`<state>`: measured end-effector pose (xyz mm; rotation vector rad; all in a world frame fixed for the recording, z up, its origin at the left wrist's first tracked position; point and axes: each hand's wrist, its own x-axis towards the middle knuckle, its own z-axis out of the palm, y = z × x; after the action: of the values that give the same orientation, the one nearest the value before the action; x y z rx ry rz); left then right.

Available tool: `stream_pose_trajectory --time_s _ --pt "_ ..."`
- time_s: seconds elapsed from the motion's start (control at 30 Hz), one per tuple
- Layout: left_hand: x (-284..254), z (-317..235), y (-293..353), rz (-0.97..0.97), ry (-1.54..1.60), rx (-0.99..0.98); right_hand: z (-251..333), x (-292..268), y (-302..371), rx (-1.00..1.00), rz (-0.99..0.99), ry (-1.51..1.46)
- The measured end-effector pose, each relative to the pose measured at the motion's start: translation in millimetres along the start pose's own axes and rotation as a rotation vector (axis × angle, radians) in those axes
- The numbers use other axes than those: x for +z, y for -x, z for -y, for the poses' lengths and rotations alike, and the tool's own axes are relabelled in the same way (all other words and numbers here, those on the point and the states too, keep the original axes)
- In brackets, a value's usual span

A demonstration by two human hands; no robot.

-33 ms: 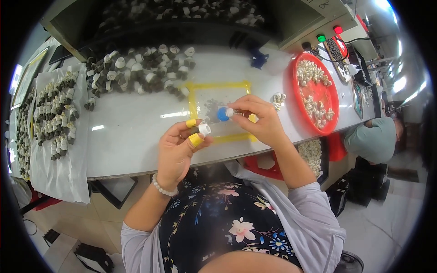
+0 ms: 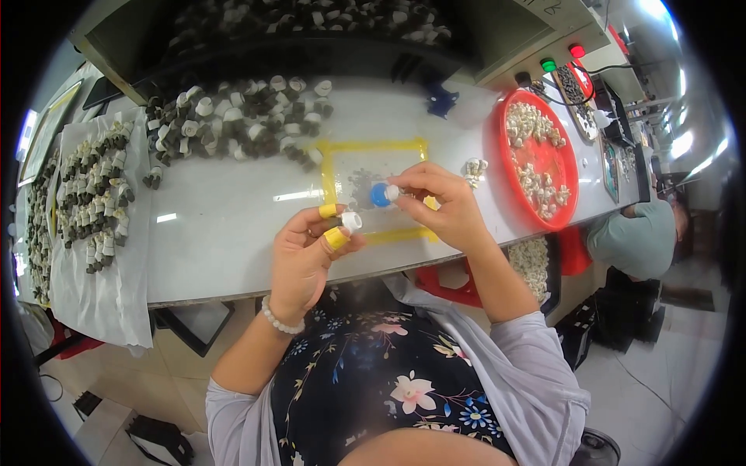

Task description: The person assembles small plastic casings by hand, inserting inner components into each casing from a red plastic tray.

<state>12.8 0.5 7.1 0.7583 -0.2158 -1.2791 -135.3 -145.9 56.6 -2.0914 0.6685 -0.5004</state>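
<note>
My left hand [image 2: 305,248], with yellow finger covers on thumb and forefinger, pinches a small dark part with a white ring-shaped cap [image 2: 352,222]. The cap's round opening faces right. To its right and a little farther off, my right hand [image 2: 447,203] is closed at the fingertips on a small white part [image 2: 392,192]. That part touches or overlaps a round blue piece [image 2: 379,195]; I cannot tell whether the blue piece stands on the table or is held. Both lie over a yellow tape rectangle [image 2: 332,182] on the white table [image 2: 233,256].
Many dark parts with white caps [image 2: 233,116] lie at the back left; more sit on a white sheet [image 2: 128,303]. A red tray [image 2: 507,155] of small white parts stands right, beside a small pile [image 2: 474,169]. A machine [image 2: 497,46] overhangs the back. Another person [image 2: 637,241] sits far right.
</note>
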Motion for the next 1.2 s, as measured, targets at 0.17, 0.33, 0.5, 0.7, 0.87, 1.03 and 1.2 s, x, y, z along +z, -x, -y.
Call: stream_pose_trajectory --time_s 0.17,0.33,0.5,0.7,0.87,1.03,1.2 --pt "-4 8 -2 0.050 -0.019 0.018 7 4 3 0.045 0.066 -0.222" --pt "-3 6 -3 0.034 0.057 -0.013 16 10 2 -0.004 0.100 -0.197" --pt "-3 7 -3 0.035 0.075 -0.016 19 13 0 -0.021 0.119 -0.170" --pt "-4 12 -2 0.030 -0.006 0.039 17 17 1 -0.106 0.102 -0.148" --pt "-1 17 -1 0.022 -0.068 0.099 11 18 4 -0.102 0.129 -0.161" --pt "4 16 -2 -0.012 -0.038 0.073 8 17 7 -0.077 0.095 -0.213" --pt "4 10 -4 0.003 -0.109 0.014 -4 17 11 -0.112 0.085 -0.265"
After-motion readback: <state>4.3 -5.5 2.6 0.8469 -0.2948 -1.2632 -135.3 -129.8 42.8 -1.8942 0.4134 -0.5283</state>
